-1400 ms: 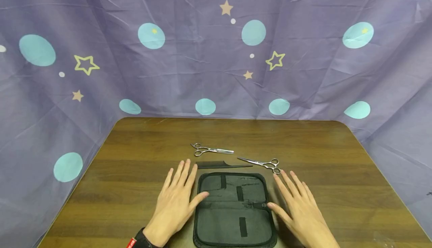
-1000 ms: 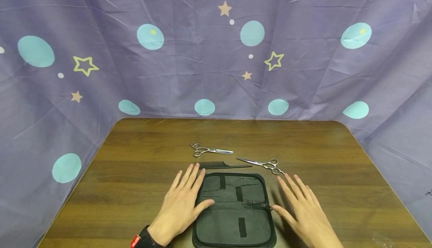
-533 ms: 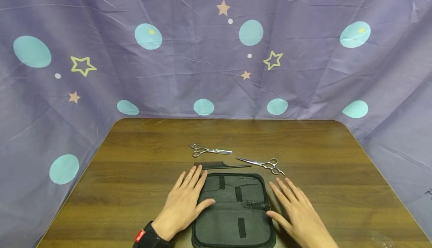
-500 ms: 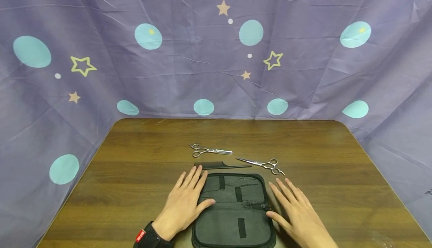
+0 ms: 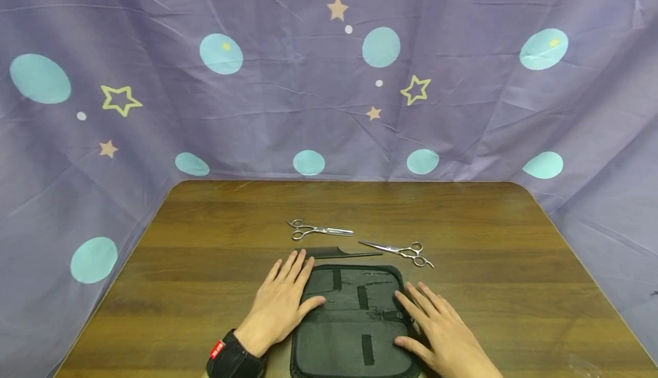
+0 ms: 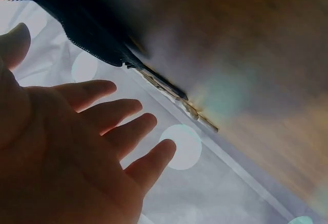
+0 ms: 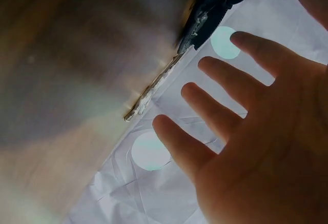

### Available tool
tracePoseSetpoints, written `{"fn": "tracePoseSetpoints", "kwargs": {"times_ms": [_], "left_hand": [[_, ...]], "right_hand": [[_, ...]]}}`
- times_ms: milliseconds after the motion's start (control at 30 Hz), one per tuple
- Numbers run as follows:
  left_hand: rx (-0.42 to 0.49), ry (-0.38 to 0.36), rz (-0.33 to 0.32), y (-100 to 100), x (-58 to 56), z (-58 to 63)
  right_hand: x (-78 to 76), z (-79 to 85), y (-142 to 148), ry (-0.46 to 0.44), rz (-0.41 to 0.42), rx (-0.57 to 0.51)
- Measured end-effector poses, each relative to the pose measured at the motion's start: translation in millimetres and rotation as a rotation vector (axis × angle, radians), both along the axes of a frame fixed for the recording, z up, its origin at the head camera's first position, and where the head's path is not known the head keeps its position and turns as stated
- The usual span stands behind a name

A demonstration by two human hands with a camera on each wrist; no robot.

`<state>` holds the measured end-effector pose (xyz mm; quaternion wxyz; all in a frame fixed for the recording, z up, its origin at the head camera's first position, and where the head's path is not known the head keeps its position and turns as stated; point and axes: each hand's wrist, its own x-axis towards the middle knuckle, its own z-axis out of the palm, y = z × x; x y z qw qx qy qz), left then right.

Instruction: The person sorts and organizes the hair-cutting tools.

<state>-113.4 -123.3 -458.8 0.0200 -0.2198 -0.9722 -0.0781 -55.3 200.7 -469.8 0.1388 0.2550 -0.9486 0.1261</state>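
A black zip case (image 5: 334, 346) lies opened flat near the table's front, its inside showing elastic loops. My left hand (image 5: 277, 309), fingers straight and spread, is over the case's left edge and holds nothing; its fingertips reach the near-left end of a black tail comb (image 5: 329, 251). My right hand (image 5: 444, 332), also with extended fingers, is at the case's right edge, holding nothing. Both wrist views show palms with a gap to the dark case (image 6: 92, 29). Behind the comb lie thinning scissors (image 5: 336, 231); to their right are plain scissors (image 5: 382, 246).
The wooden table (image 5: 205, 206) runs back to a purple curtain (image 5: 288, 104) printed with stars and circles. Its left and right edges slope outward toward the front. A black band with a red tag (image 5: 217, 349) is around my left wrist.
My left hand has shifted right, over the case's left edge. The right hand has come left and nearer to me, against the case's right edge. Case, comb and both scissors stay put.
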Motion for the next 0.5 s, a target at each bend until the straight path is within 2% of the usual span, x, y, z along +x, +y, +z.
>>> {"fn": "tracePoseSetpoints", "kwargs": {"times_ms": [233,500], "left_hand": [[-0.001,0.027,-0.006,1.0,-8.6,-1.3],[0.006,0.098,0.004,0.8,-28.3,0.5]], "right_hand": [[-0.4,0.0,1.3,-0.078,0.066,0.028],[-2.8,-2.3,3.6,-0.024,0.118,0.046]]}}
